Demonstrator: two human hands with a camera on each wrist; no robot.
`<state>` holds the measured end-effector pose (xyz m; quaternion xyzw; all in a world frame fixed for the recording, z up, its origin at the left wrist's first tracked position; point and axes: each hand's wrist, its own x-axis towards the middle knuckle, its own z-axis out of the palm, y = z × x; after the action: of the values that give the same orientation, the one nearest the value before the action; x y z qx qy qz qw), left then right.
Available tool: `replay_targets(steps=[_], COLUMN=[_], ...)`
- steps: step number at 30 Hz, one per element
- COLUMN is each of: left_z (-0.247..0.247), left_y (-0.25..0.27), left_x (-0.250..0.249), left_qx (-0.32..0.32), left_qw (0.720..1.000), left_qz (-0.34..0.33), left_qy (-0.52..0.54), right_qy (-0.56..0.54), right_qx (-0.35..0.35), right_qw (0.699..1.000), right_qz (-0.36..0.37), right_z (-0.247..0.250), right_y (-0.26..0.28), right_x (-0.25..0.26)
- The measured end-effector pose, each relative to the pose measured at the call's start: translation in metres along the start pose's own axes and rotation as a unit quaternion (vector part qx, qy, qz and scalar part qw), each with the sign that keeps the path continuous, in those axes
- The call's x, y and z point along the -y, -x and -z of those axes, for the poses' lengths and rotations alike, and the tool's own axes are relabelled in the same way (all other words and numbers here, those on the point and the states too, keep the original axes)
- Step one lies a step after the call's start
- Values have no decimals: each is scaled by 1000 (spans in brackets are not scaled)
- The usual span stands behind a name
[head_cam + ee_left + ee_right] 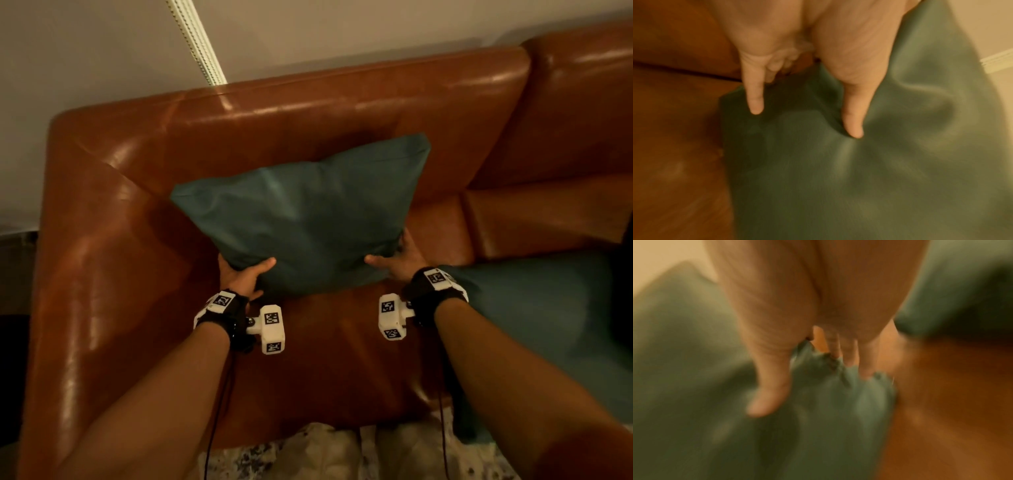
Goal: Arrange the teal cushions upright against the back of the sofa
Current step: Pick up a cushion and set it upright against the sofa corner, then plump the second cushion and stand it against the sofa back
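A square teal cushion (308, 212) is held tilted above the seat of the brown leather sofa (144, 212), its far corner near the backrest (308, 102). My left hand (245, 274) grips its lower left corner, thumb on the front face and fingers behind. In the left wrist view the thumb presses into the cushion (859, 170). My right hand (397, 257) grips the lower right corner; the blurred right wrist view shows bunched cushion fabric (828, 386) between thumb and fingers. A second teal cushion (548, 318) lies flat on the seat at the right.
The sofa's left armrest (68, 274) rises beside the held cushion. A pale wall (102, 51) with a white strip stands behind the backrest. A light patterned rug (325, 455) lies at the sofa's front edge. Another sofa section (582, 102) continues to the right.
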<state>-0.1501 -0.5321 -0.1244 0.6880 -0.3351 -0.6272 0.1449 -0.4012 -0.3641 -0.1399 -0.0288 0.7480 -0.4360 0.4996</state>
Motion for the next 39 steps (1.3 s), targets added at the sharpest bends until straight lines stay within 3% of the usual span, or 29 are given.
replay_targets(steps=[3, 6, 7, 9, 13, 16, 20, 24, 28, 34, 39], left_z=[-2, -12, -18, -33, -73, -109, -167, -241, -283, -281, -265], left_y=[15, 34, 41, 57, 91, 122, 173, 221, 254, 285, 296], left_x=[10, 24, 30, 43, 71, 89, 107, 110, 98, 74, 61], left_qx=[-13, -15, -9, 19, 69, 65, 72, 144, 208, 112, 106], left_qw=[1000, 998, 996, 991, 983, 985, 988, 974, 939, 924, 933], left_qz=[23, 66, 82, 112, 136, 118, 73, -14, -104, -206, -241], left_qy=[-3, 3, -13, -68, -105, -105, -112, -174, -252, -301, -245], right_qy=[243, 507, 543, 561, 607, 597, 504, 397, 298, 196, 178], right_qx=[3, -42, -63, -93, -71, -78, -100, -111, -103, -81, -80], right_qw=[970, 860, 835, 821, 788, 799, 850, 875, 874, 853, 842], right_qz=[-2, -42, -52, -60, -74, -6, 119, 253, 369, 477, 503], right_z=[22, 59, 73, 105, 168, 199, 226, 254, 258, 258, 255], right_y=[7, 15, 18, 21, 27, 34, 57, 82, 107, 143, 164], right_x=[-15, -33, -39, -53, -81, -78, -58, -45, -21, 9, 23])
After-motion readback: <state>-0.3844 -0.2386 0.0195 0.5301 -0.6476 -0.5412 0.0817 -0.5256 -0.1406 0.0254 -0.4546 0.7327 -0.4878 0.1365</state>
